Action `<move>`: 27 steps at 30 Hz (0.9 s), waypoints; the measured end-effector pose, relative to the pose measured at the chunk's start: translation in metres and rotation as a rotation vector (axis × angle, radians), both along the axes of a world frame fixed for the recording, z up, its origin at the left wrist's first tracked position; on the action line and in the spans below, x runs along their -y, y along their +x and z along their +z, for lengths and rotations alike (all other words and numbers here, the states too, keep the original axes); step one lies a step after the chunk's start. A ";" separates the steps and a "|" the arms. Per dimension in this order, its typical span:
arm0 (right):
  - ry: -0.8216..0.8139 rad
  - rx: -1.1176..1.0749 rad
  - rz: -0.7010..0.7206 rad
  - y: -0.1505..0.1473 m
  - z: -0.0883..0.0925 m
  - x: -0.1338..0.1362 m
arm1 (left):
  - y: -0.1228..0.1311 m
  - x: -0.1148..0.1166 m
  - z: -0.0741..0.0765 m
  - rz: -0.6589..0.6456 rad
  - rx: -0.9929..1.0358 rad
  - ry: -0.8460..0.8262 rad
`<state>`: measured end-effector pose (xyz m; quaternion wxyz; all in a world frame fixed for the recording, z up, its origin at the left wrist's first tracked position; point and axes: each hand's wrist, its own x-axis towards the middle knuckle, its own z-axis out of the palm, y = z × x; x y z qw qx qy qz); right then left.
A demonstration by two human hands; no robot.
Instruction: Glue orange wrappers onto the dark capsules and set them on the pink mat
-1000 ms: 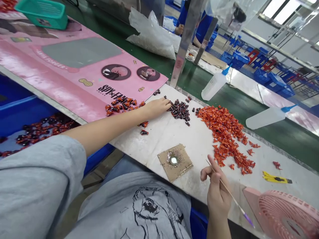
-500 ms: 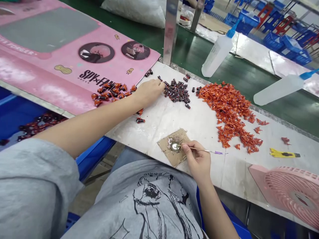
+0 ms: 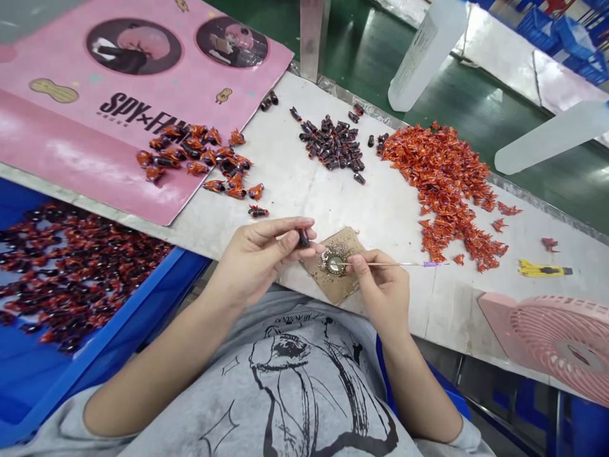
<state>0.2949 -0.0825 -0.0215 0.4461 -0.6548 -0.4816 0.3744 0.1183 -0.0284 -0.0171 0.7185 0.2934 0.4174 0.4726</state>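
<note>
My left hand [image 3: 266, 257] pinches a small dark plastic piece [image 3: 303, 238] between thumb and fingers, just left of a cardboard square [image 3: 349, 241]. In my right hand [image 3: 383, 285] is a thin stick [image 3: 380, 264] with a purple band, held like a pen. The stick's left end reaches a small round dish [image 3: 335, 264] of pale liquid on the cardboard. Beyond the hands lies a pile of dark pieces [image 3: 333, 145]. A large heap of orange spiky pieces [image 3: 442, 184] is to its right. Joined orange-and-dark pieces [image 3: 228, 166] lie at the left, partly on a pink printed mat [image 3: 157, 197].
A blue bin [image 3: 109, 317] with many joined pieces stands at the lower left. Two white bottles [image 3: 423, 57] lean beyond the table's far edge, near a metal post [image 3: 311, 38]. A yellow cutter [image 3: 542, 269] and a pink fan [image 3: 561, 336] are at the right.
My left hand has come back from the dark pile toward the cardboard with a dark piece in its fingers. My right hand keeps the stick at the dish. The view has tilted down.
</note>
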 end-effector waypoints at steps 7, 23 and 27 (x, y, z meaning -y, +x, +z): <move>0.019 -0.265 -0.135 0.005 0.003 -0.007 | 0.012 0.016 -0.003 -0.048 0.063 -0.105; 0.093 -0.048 -0.029 -0.007 0.030 0.002 | 0.026 0.021 -0.004 -0.046 0.099 -0.164; 0.093 -0.042 0.010 -0.009 0.029 0.003 | 0.026 0.022 -0.004 -0.036 0.052 -0.145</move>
